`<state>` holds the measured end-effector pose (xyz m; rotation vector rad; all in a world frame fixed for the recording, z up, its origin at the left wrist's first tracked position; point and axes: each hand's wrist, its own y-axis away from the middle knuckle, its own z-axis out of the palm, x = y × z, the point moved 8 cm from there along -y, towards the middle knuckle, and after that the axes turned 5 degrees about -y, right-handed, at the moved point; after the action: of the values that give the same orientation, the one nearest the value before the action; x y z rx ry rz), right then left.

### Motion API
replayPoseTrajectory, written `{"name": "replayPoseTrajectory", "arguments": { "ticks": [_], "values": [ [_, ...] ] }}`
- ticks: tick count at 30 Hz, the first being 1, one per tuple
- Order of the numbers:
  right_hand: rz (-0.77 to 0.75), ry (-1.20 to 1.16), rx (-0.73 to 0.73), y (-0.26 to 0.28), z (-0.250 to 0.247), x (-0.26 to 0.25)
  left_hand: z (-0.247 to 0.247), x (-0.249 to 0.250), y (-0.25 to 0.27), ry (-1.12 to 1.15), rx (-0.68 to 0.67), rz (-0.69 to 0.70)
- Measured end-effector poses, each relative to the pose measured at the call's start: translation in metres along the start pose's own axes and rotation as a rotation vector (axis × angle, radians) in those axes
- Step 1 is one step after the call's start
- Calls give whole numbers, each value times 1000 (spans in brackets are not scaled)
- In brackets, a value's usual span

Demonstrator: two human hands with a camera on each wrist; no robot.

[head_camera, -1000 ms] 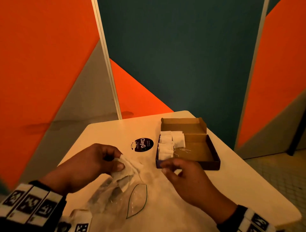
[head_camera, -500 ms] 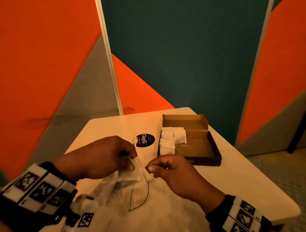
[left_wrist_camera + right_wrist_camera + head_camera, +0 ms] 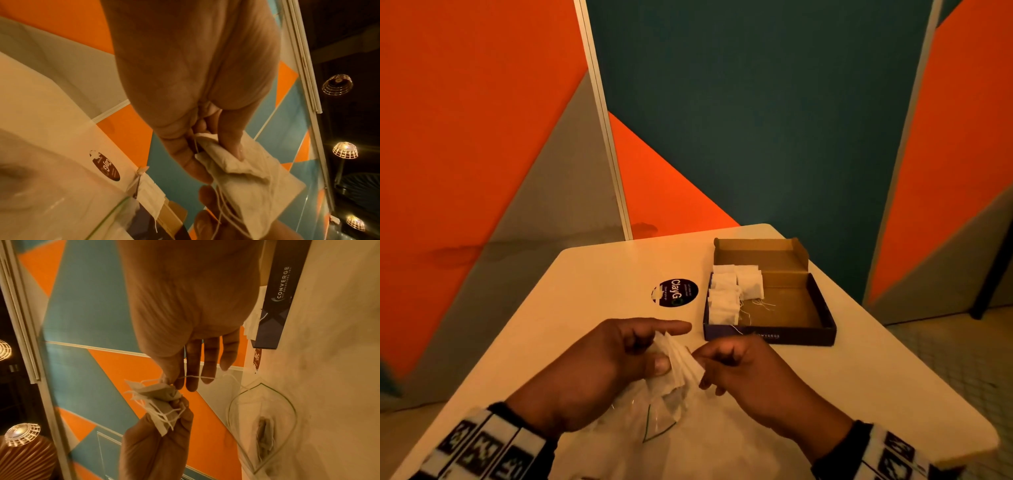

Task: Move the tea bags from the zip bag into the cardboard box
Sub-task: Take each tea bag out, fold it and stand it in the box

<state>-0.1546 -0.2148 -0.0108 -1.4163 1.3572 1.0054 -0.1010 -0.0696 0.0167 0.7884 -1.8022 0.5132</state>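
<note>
My left hand [image 3: 654,349] holds a crumpled bunch of white tea bags [image 3: 681,363] just above the table, with its index finger stretched forward. My right hand [image 3: 705,368] pinches the edge of that bunch [image 3: 156,395] between thumb and forefinger, and a thread lies across its fingers. Below the hands lies the clear zip bag [image 3: 654,421], mouth open, with a tea bag [image 3: 265,446] still inside. The dark cardboard box [image 3: 770,336] stands open just beyond my right hand. Several tea bags [image 3: 729,294] are stacked along the box's left side.
A round black sticker [image 3: 676,293] is on the white table [image 3: 592,291], left of the box. The box's lid flap [image 3: 760,250] stands up at the back. Orange, grey and teal wall panels close in behind the table. The table's right edge [image 3: 928,370] drops to the floor.
My right hand has come left from the box front to the tea bags in my left hand. Both hands have risen off the zip bag, nearer the box.
</note>
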Motion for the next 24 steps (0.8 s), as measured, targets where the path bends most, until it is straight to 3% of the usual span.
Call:
{"name": "replayPoseTrajectory", "arguments": {
  "ticks": [7, 10, 12, 15, 18, 24],
  "values": [
    [1, 348, -131, 2, 0, -8, 16, -6, 4, 62, -99, 10],
    [16, 486, -209, 5, 5, -11, 14, -14, 4, 119, -53, 6],
    [-14, 515, -161, 7, 2, -13, 13, -18, 3, 153, -24, 12],
    [-95, 172, 43, 14, -10, -19, 10, -21, 2, 234, 53, -10],
    [-105, -197, 56, 19, -1, -19, 8, -21, 0, 240, 136, -14],
    [-120, -236, 153, 12, 9, -17, 12, -13, -6, 154, 243, 4]
  ]
}}
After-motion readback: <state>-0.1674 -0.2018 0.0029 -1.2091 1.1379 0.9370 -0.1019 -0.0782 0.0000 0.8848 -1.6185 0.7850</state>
